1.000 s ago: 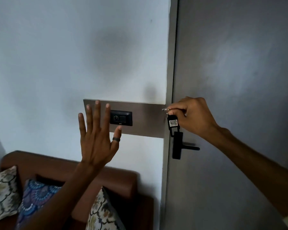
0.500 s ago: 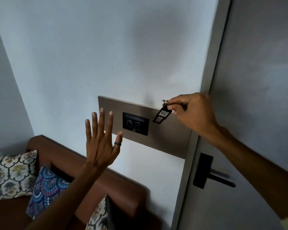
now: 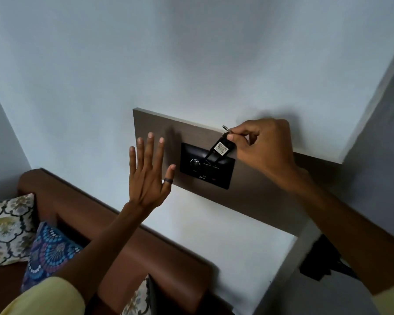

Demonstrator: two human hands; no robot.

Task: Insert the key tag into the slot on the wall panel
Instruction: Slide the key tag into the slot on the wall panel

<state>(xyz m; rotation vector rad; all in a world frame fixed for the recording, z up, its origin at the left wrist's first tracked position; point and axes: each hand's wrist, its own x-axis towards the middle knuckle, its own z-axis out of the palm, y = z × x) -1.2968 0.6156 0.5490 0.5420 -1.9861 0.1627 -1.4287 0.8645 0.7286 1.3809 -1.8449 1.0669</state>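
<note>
Right hand (image 3: 263, 151) fingers (image 3: 239, 135) pinched shut on top end of key tag (image 3: 220, 149), which hangs tilted in front of the black switch plate (image 3: 206, 165) on the brown wall panel (image 3: 271, 189). Tag looks light, stiff plastic, slim, so a top pinch suits. Slot itself can't be made out. Left hand (image 3: 149, 176) spread open, empty, beside panel. No containers in view.

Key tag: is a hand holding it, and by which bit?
Yes. The right hand pinches the key tag at its top end, by the metal ring. The left hand holds nothing.
</note>
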